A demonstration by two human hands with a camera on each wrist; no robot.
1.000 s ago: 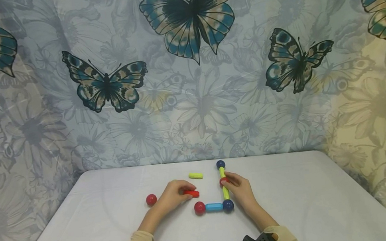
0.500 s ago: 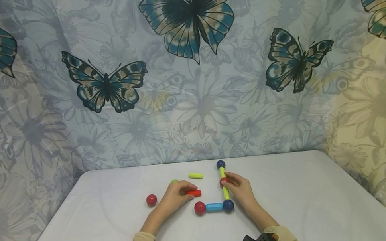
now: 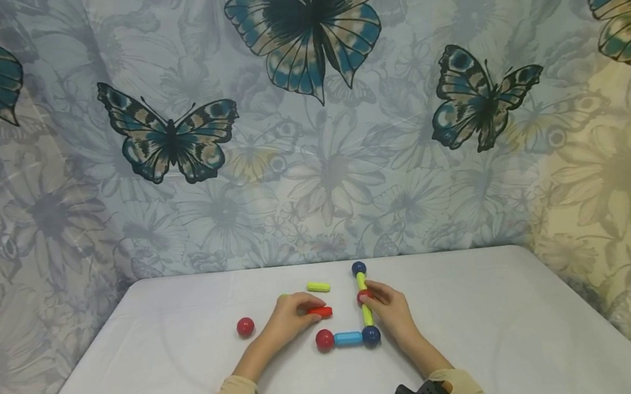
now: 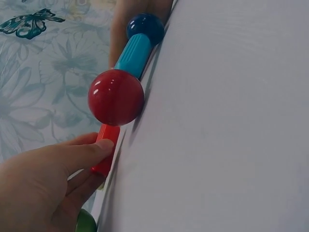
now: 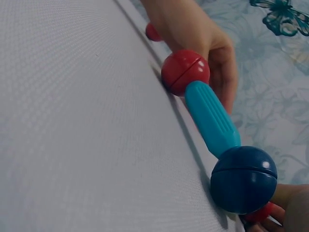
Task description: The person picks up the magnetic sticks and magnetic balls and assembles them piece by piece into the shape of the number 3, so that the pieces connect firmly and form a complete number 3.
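My left hand [image 3: 288,318] pinches a short red rod [image 3: 322,312] between thumb and fingers; the left wrist view shows its ribbed side. My right hand [image 3: 393,309] holds a red ball [image 3: 363,297] midway along a joined line of yellow-green rods [image 3: 368,317]. A dark blue ball [image 3: 358,268] caps the far end. At the near corner, another dark blue ball [image 3: 371,336] joins a light blue rod [image 3: 348,338], which ends in a larger-looking red ball [image 3: 324,340]. The red rod is beyond that ball, apart from the yellow-green line.
A loose yellow-green rod [image 3: 318,287] lies toward the back of the white table [image 3: 484,321]. Left of my left forearm sits a loose red ball [image 3: 245,326]. A green ball [image 4: 86,222] is partly hidden behind my left hand. Patterned cloth hangs behind the table.
My left hand has slid a little to the right with the red rod, nearer the yellow-green line. A bit of the green ball has come into sight behind it. The right hand stays put.
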